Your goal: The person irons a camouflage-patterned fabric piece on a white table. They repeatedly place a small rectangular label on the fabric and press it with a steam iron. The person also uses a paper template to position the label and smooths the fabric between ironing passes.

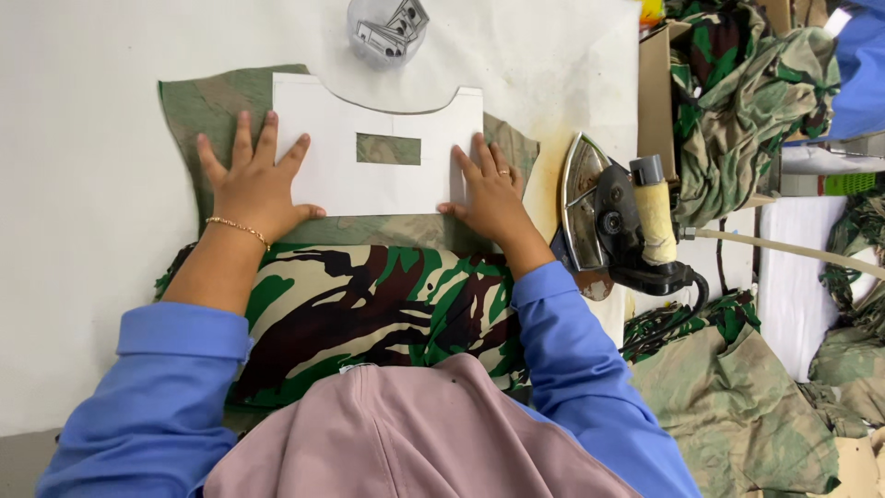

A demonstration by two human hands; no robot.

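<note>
White card template with a rectangular window [378,157], already laid on the camouflage fabric piece [369,277], pressed flat under open left hand [253,180] and open right hand [490,194]; steam iron [613,221] rests unused alongside.

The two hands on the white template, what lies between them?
In the head view, between the left hand and the right hand lies the white template, whose rectangular cut-out shows camouflage fabric beneath.
</note>
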